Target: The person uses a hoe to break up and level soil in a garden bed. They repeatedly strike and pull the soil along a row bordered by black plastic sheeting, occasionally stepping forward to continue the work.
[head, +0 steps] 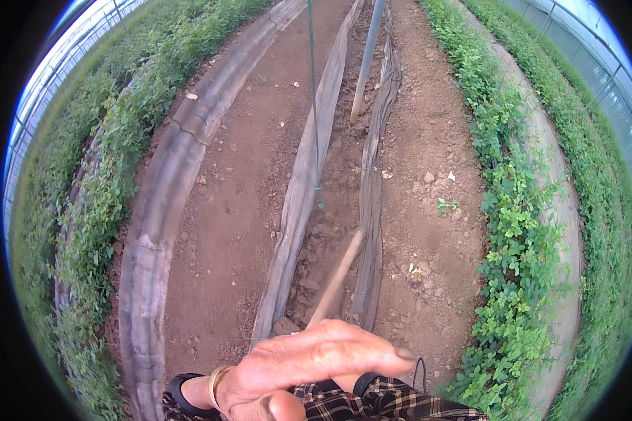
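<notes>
My left hand (316, 358) reaches in from the lower left, fingers stretched to the right and thumb apart. A gold-coloured bangle (216, 387) and a dark band circle its wrist. From behind this hand a wooden handle (337, 281) slants up and right over a soil furrow (324, 237); its lower end is hidden. A small part of my right hand or wrist (346, 381), beside a dark cuff, shows under the left hand. Its fingers are hidden, so its hold on the handle cannot be seen. Plaid cloth (421, 405) covers the bottom edge.
Bunched grey sheeting strips (300, 210) (371, 210) flank the furrow. A metal pole (368, 60) stands between them, and a green cord (314, 94) hangs nearby. Leafy plant rows (95, 210) (516, 252) run along both sides, with a grey ground sheet (150, 252) at left.
</notes>
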`<state>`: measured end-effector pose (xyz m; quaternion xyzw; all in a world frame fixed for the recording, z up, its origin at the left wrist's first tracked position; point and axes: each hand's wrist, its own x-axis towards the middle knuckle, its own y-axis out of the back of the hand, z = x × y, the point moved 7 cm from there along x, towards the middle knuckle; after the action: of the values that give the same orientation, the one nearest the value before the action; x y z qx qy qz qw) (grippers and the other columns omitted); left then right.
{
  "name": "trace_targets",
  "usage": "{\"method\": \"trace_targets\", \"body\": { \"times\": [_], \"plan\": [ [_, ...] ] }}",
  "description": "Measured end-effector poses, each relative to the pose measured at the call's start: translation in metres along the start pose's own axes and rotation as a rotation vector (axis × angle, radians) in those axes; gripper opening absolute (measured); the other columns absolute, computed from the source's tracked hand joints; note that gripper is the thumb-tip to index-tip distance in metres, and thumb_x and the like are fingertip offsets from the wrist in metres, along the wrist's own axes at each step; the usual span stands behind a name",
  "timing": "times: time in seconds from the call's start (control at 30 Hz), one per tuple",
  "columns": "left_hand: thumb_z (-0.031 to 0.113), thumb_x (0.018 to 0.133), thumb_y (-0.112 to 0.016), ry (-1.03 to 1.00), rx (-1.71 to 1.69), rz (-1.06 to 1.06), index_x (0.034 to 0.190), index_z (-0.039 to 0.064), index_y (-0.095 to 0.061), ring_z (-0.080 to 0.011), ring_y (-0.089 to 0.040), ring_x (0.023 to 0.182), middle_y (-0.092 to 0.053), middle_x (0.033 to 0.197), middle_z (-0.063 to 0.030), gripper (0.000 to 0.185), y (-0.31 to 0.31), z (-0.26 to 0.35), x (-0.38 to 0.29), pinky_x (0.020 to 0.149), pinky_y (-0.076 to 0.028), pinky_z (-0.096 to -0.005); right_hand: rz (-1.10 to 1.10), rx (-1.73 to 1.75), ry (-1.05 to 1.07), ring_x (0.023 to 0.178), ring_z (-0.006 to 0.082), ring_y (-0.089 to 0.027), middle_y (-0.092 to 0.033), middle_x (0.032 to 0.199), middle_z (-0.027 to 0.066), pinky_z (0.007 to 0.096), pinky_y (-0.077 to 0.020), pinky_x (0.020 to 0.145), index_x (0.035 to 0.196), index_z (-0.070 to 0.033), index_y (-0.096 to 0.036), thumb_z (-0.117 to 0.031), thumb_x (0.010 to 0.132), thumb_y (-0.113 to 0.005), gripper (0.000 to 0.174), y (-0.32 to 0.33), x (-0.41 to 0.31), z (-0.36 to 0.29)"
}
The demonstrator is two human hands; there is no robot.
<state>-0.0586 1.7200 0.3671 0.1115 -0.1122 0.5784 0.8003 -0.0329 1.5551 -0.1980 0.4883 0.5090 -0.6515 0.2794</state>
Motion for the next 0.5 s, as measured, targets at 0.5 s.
{"method": "trace_targets", "body": {
  "times": [0.5],
  "plan": [
    [0.032, 0.099, -0.049, -0.313, -0.2, -0.567, 0.107, 0.001, -0.06, -0.0341, -0.061, 0.082, -0.063, 0.078, -0.0153, 0.034, -0.047, 0.084, 0.103, 0.072, -0.048, -0.0416, 0.038, -0.105, -0.158, 0.056, 0.0315, -0.057, -0.053, 0.066, 0.013, 0.0501, -0.0545, 0.058, 0.091, -0.003, -0.048, -0.005, 0.081, -0.071, 0.025, -0.013, -0.006, -0.014]
  ]
}}
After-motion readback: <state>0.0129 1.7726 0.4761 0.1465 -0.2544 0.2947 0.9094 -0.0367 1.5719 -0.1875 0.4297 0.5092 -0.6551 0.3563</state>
